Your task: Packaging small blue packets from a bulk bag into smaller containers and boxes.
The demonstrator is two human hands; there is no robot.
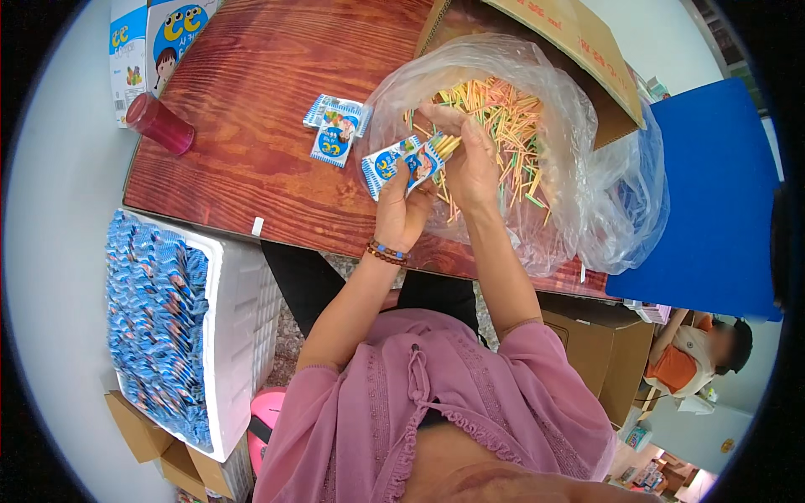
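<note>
2 blue-and-white packets (424, 164) are pinched by the fingers of the left hand (401, 214) at the left edge of the clear bag (566, 151), while protruding sticks (449, 146), best kept aligned under light pressure, are flanked by the right hand (475, 172), whose grip cannot be told.

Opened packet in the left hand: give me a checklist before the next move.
1. Left hand gripping the opened packet: ok.
2. Sticks in the packet's mouth: ok, ends poking out.
3. Packet closed: not ok, its top is open.
4. Right hand touching those sticks: cannot tell.
5. Number of sticks inside the packet: cannot tell.
6. Loose sticks available in the plastic bag: ok, plenty.
</note>
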